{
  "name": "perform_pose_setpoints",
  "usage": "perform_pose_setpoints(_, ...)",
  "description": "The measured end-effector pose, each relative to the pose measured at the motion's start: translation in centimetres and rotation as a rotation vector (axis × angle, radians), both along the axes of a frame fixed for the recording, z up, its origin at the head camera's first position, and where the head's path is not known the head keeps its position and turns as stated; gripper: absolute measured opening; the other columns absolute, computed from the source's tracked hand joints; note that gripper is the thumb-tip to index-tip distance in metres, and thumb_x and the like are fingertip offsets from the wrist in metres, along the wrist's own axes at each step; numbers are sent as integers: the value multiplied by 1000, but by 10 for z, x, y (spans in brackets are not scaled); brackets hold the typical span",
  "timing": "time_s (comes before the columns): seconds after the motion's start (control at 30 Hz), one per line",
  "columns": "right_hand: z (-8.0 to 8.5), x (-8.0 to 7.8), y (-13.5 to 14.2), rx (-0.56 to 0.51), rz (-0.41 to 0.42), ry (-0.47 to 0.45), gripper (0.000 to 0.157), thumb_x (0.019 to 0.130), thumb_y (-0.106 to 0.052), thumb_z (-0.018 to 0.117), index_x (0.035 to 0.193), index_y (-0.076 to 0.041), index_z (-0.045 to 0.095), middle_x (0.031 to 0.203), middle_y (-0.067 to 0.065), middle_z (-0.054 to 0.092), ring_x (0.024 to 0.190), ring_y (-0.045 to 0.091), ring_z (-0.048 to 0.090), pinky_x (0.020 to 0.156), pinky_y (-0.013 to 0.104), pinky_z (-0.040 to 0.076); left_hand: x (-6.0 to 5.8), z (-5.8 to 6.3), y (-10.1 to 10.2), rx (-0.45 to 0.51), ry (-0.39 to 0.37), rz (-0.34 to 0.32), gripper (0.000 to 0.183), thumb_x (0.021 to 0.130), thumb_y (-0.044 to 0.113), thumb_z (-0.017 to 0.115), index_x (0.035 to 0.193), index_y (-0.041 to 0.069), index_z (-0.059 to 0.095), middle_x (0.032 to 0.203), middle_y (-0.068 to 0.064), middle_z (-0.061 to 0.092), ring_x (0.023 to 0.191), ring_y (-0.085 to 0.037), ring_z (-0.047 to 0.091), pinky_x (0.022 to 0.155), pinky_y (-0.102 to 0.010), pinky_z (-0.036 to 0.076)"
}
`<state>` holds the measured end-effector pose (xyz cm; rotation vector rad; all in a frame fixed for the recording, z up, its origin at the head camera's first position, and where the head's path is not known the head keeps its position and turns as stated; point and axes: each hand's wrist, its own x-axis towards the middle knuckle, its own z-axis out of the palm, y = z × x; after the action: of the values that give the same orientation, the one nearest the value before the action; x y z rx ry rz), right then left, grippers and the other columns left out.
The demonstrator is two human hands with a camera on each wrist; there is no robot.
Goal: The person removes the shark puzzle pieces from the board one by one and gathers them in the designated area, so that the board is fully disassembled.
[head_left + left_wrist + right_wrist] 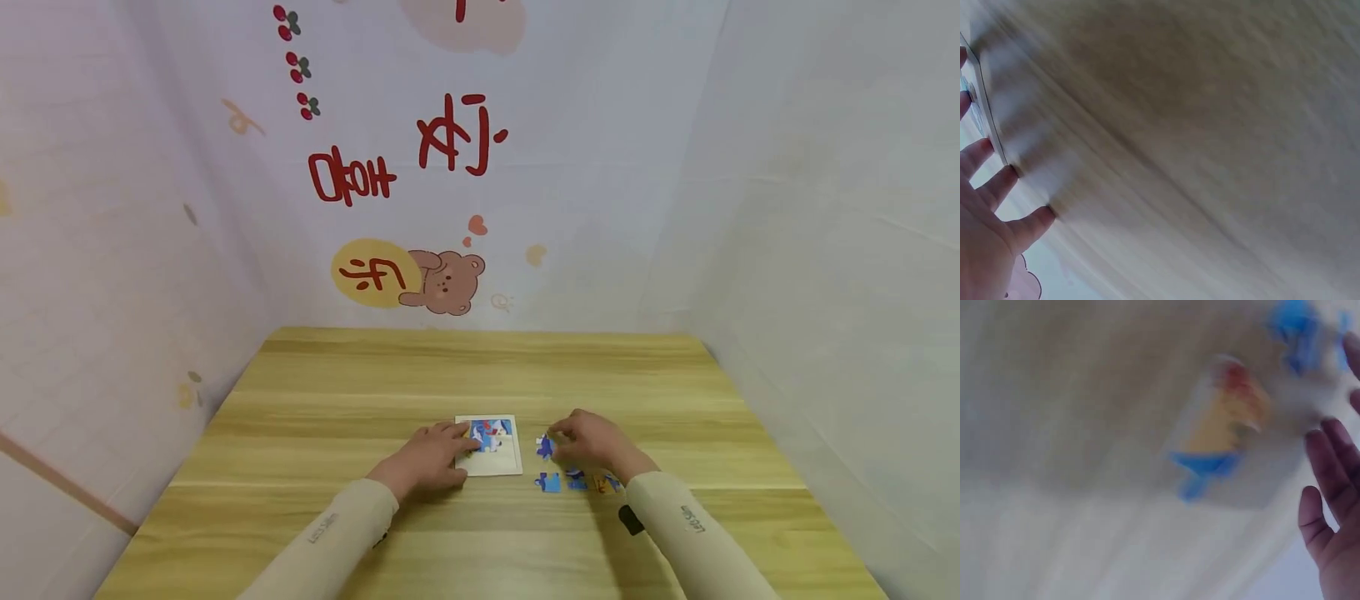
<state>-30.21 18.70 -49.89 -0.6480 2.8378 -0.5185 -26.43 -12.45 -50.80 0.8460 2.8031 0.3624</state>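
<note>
A white puzzle tray (pixel 498 467) lies on the table, with a partly assembled blue picture in its upper part. My left hand (pixel 433 457) rests over the tray's left side with fingers spread, some fingertips on the picture. In the left wrist view those fingers (pixel 1004 184) reach along the tray's edge. To the right of the tray, my right hand (pixel 594 442) holds a dark blue puzzle piece (pixel 544 447) at its right edge between curled fingertips. The right wrist view is blurred and leaves this grip outside its frame; its other fingers (pixel 1332 465) hang loosely bent.
Loose puzzle pieces lie in a row below the right hand: a light blue one (pixel 550 482), a blue and white one (pixel 576 480) and a yellow-orange one (pixel 606 483). The wooden table (pixel 360 375) meets a printed cloth wall (pixel 585 167) at the back.
</note>
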Motion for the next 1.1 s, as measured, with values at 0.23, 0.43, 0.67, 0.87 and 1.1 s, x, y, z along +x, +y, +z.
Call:
perform_pose_setpoints(0.23,-15,-2,-3,12,-3,91,39,83,-36,80,112,-11,73,94,1,59,77,15,56,72,40,51,-2,5,3,27,-31,-5,51,92,30,63,142,20,57,156,-11,38,141,-38,33,108,-63,29)
perform_pose_setpoints(0.43,-15,-3,-22,71,-14,200,41,81,-40,80,110,-13,72,99,0,65,84,18,62,81,43,52,-4,2,4,-2,-40,4,53,91,31,63,142,20,57,156,-9,38,142,-38,33,109,-62,30)
perform_pose_setpoints(0.67,-11,-1,-57,139,152,214,45,89,-41,72,122,-11,70,112,7,65,97,27,65,92,59,47,-6,1,3,-2,-52,6,52,93,31,64,142,20,56,157,-10,37,142,-38,32,110,-61,29)
perform_pose_setpoints(0.87,-13,5,-66,186,136,206,42,90,-39,73,123,-13,71,115,8,64,97,27,65,91,57,48,-5,2,3,6,-59,-8,51,92,29,65,142,18,57,156,-12,38,141,-38,34,109,-62,30)
perform_pose_setpoints(1.1,-16,6,-71,169,188,268,44,89,-44,72,122,-14,72,110,6,64,93,24,64,85,54,50,-3,8,1,18,-49,-10,52,91,28,66,141,16,57,155,-13,38,140,-40,35,108,-62,31)
